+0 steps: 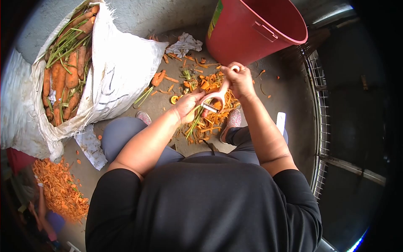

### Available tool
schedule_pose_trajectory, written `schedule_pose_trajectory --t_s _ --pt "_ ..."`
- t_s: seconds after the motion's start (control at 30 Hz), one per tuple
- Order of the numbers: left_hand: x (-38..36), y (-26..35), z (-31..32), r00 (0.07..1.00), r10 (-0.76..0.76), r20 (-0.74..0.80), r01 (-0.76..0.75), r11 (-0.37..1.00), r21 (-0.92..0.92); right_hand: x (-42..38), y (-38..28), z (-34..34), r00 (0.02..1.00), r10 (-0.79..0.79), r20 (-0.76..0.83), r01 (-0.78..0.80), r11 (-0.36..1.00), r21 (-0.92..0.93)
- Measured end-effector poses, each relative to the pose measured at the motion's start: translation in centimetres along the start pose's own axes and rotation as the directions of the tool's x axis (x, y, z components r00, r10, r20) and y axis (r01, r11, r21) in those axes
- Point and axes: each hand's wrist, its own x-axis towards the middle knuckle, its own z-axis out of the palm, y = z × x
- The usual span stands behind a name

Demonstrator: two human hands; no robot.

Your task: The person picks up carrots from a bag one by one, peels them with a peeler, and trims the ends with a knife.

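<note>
My right hand (pixel 240 80) is closed around the handle of a pale pink Y-shaped peeler (pixel 217 97). The peeler's metal blade lies close to the fingers of my left hand (pixel 187 106). That hand is closed on a carrot, whose green stalks (pixel 193 124) hang below the fingers; the carrot's body is mostly hidden by hand and peeler. Under both hands, orange peelings (pixel 208 125) are heaped on the floor between my feet. A carrot piece with green stalks (pixel 157 78) lies left of the heap.
A white sack (pixel 119 71) full of carrots (pixel 72 69) leans at the left. Beyond my hands stands a red bucket (pixel 239 35). Another person's arm (pixel 43 206) reaches beside a second pile of peelings (pixel 61 189) at lower left. Metal mesh (pixel 315 75) runs along the right.
</note>
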Motion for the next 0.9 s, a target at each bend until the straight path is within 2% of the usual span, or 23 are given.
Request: schedule_pose_trajectory --t_s 0.07,0.1,0.17,0.23,0.27,0.3,0.33,0.37,0.4,0.43,0.5,0.6,0.67,0.73,0.83,0.9 --pt "0.5 0.0 -1.2 0.995 -0.077 0.065 0.073 0.995 0.063 -0.5 1.6 1.2 0.999 -0.048 -0.018 0.044 0.980 -0.192" --pt "0.5 0.3 -1.1 0.989 -0.115 0.094 0.106 0.990 0.097 -0.8 2.3 1.3 1.000 0.010 0.023 -0.007 0.992 -0.122" --pt "0.3 0.2 -0.7 0.997 -0.053 -0.051 0.061 0.983 0.174 -1.2 2.8 0.9 0.989 0.135 -0.060 -0.133 0.990 0.036" --pt "0.4 0.6 -0.7 0.982 0.025 -0.189 0.024 0.968 0.251 -0.8 4.9 -1.6 0.977 0.206 -0.047 -0.189 0.950 0.248" --pt "0.4 0.8 -1.2 0.991 -0.010 -0.134 0.036 0.980 0.193 -0.6 5.9 -3.5 0.970 0.227 0.086 -0.241 0.938 0.248" --pt "0.3 1.1 -1.3 0.993 -0.013 -0.121 0.040 0.974 0.221 -0.9 5.6 -3.9 0.958 0.274 0.079 -0.283 0.949 0.139" --pt "0.2 1.3 -1.2 0.994 -0.017 -0.107 0.043 0.968 0.248 -1.6 4.5 -3.5 0.952 0.290 0.100 -0.270 0.947 -0.177" --pt "0.2 1.6 -0.9 0.996 -0.021 -0.090 0.045 0.960 0.276 -2.4 3.3 -3.1 0.945 0.309 0.112 -0.222 0.852 -0.475" --pt "-0.2 2.0 0.1 0.997 -0.022 -0.072 0.041 0.963 0.266 -2.8 3.2 -2.4 0.954 0.261 0.148 -0.089 0.718 -0.691" --pt "-0.6 2.4 0.7 0.999 -0.040 -0.007 0.041 0.972 0.231 -3.0 3.7 -2.0 0.945 0.262 0.197 -0.033 0.674 -0.738" --pt "-1.2 3.2 1.8 0.990 -0.069 0.123 0.048 0.985 0.167 -3.7 5.2 -0.9 0.981 -0.041 0.192 0.177 0.613 -0.770" --pt "-2.2 3.9 2.6 0.973 -0.077 0.218 0.050 0.991 0.123 -4.2 4.3 -0.7 0.967 -0.180 0.180 0.245 0.463 -0.852" --pt "-2.3 4.3 1.9 0.968 -0.028 0.251 -0.008 0.990 0.140 -4.3 3.5 -0.9 0.897 -0.340 0.281 0.389 0.308 -0.868" --pt "-2.7 4.5 2.7 0.981 -0.082 0.177 0.061 0.991 0.121 -4.3 3.2 -1.4 0.801 -0.464 0.378 0.472 0.101 -0.876" --pt "-2.9 4.2 3.2 0.982 -0.134 0.135 0.110 0.979 0.169 -5.1 1.8 -1.0 0.727 -0.476 0.495 0.509 -0.109 -0.854" --pt "-2.5 3.1 3.1 0.979 -0.159 0.129 0.127 0.966 0.227 -5.8 1.5 -0.4 0.684 -0.426 0.592 0.584 -0.167 -0.795"
